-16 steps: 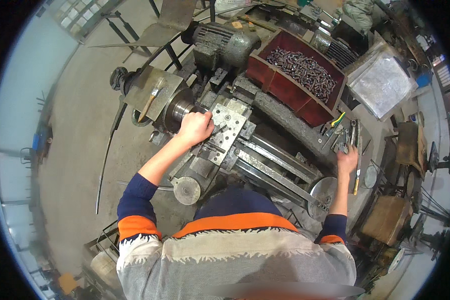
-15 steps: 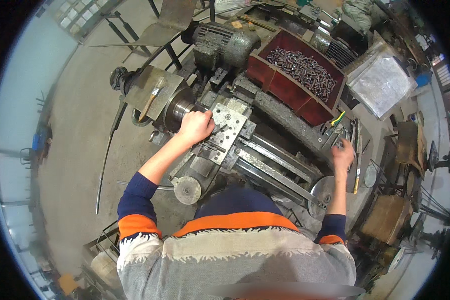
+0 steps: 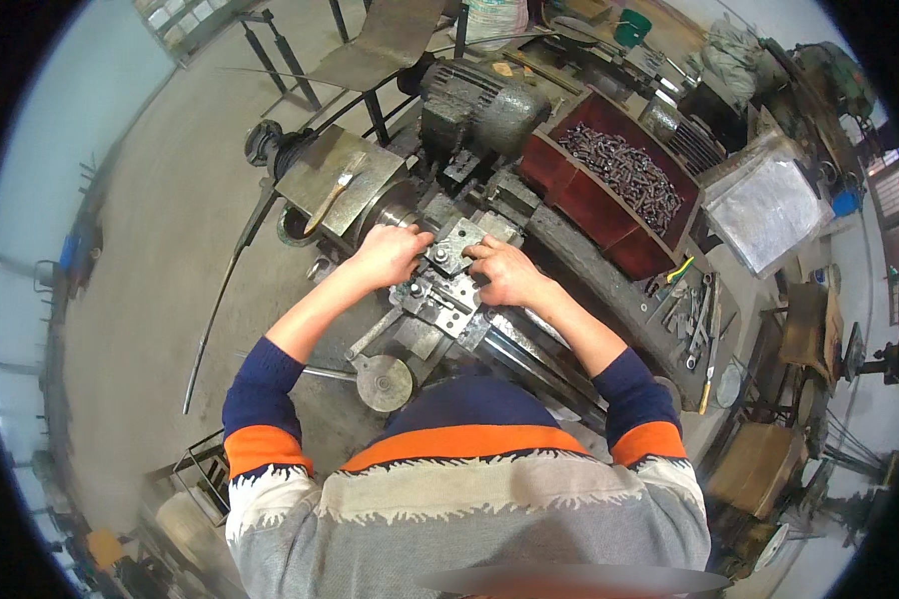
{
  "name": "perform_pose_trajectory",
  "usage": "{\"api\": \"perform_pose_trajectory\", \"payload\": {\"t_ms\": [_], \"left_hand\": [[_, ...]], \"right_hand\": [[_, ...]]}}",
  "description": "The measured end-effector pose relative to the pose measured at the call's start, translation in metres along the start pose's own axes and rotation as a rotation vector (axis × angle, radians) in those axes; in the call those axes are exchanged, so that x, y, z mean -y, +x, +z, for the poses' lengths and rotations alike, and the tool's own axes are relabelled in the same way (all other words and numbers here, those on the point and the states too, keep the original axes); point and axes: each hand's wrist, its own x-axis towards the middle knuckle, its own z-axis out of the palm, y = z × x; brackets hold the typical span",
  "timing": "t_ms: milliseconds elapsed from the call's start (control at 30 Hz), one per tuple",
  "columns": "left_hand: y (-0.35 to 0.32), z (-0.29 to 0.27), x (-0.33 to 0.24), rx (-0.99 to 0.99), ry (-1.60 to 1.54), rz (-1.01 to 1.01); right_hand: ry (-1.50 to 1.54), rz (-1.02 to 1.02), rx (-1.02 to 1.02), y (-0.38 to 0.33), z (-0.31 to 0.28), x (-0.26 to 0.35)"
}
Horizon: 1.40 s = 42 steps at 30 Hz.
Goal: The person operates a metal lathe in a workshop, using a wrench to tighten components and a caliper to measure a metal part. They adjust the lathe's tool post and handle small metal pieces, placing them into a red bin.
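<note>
Flanking tool post (image 3: 456,246): both hands (image 3: 449,262)

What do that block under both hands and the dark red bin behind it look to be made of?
The tool block, touched by the left hand and right hand, looks like bare metal, probably steel: dull grey with bolt heads. The dark red bin looks like painted sheet metal, though painted wood is possible; it holds small grey metal parts.

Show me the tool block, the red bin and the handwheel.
Tool block (image 3: 456,247): head view, top face between the hands.
Red bin (image 3: 581,198): head view, front wall.
Handwheel (image 3: 384,382): head view, disc centre.
</note>
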Motion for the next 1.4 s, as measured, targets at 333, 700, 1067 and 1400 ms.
{"api": "perform_pose_trajectory", "payload": {"t_ms": [333,700,1067,1400], "left_hand": [[0.015,0.009,0.005,0.059,0.016,0.034],[0.019,0.027,-0.004,0.152,-0.117,-0.257],[0.024,0.037,0.003,0.106,-0.121,-0.279],[0.014,0.049,0.005,-0.017,-0.201,-0.367]], "right_hand": [[0.058,0.001,0.046,0.005,0.000,-0.004],[0.042,0.010,-0.054,-0.001,0.003,-0.012],[0.056,0.111,0.086,-0.003,-0.006,-0.008],[0.083,0.122,0.016,-0.008,0.002,-0.011]]}}
